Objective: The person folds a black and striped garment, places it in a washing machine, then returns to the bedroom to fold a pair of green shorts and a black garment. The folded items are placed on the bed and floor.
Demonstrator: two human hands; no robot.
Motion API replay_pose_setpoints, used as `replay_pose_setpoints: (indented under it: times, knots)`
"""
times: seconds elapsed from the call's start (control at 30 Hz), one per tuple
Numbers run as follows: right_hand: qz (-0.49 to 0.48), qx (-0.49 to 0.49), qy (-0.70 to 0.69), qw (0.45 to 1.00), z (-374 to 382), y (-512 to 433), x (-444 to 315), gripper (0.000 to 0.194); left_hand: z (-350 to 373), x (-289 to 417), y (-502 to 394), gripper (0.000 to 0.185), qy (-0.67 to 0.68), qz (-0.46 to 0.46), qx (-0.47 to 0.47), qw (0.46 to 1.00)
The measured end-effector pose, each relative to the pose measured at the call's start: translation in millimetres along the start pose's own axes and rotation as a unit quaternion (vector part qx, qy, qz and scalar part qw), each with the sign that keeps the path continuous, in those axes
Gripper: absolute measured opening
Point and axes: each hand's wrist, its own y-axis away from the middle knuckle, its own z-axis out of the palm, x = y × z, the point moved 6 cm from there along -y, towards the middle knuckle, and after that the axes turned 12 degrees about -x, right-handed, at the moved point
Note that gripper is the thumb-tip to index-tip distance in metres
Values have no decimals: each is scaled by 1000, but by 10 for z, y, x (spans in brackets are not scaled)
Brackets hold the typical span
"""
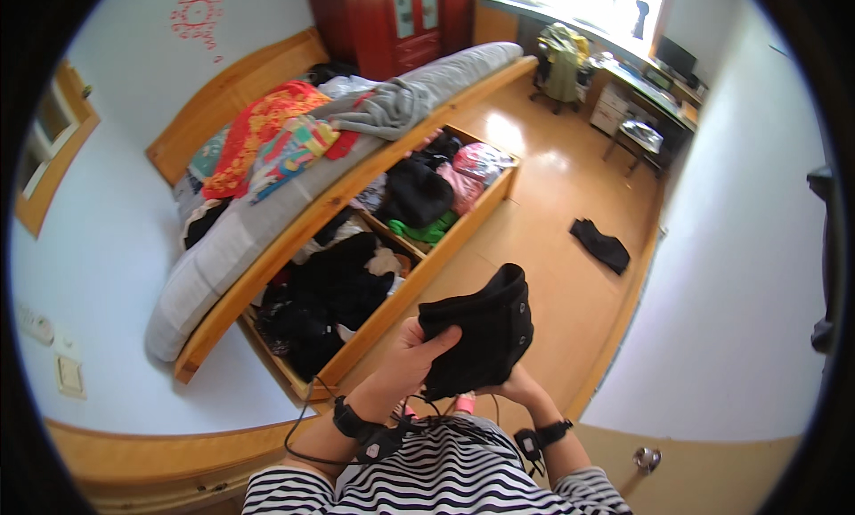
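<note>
My left hand point(421, 351) grips a folded black garment point(477, 334) by its left side, thumb on top. Two small round metal fittings show along the cloth's right edge. Beneath the lower right of the bundle, my right hand point(513, 385) supports it, with most of its fingers hidden. Left of my hands, a wooden under-bed drawer point(434, 268) stands out, split by a divider. Black clothes point(340, 274) fill much of the near compartment. The far one holds a black garment point(417, 191), a green cloth point(424, 229) and pink cloth point(463, 187).
Another folded black garment point(601, 246) lies on the wooden floor point(534, 207). Above the drawer is the bed's wooden rail point(320, 204), with a grey mattress point(220, 264) and bedding. A draped chair point(562, 64) and a desk point(651, 90) stand far right. Cables hang from my wrist straps.
</note>
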Motion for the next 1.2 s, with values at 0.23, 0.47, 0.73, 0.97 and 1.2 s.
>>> replay_pose_setpoints:
  times: [0.23, 0.47, 0.73, 0.97, 1.2]
  knots:
    - [123, 160, -29, 979, -467, 448, 304, 35, -176, 152, 13, 23, 12, 71, 78, 994]
    - [41, 109, -157, 981, -556, 449, 216, 20, -72, 184, 155, 26, 20, 107, 60, 992]
    - [15, 4, -143, 990, -442, 215, 162, 21, -288, 377, 810, 35, -77, 91, 214, 970]
    - [37, -138, -35, 989, -57, 75, 65, 18, -390, 639, 1443, 40, -80, 242, 201, 946]
    - [57, -190, -122, 973, 222, 108, 38, 15, -368, 557, 1861, 43, -42, 229, 357, 905]
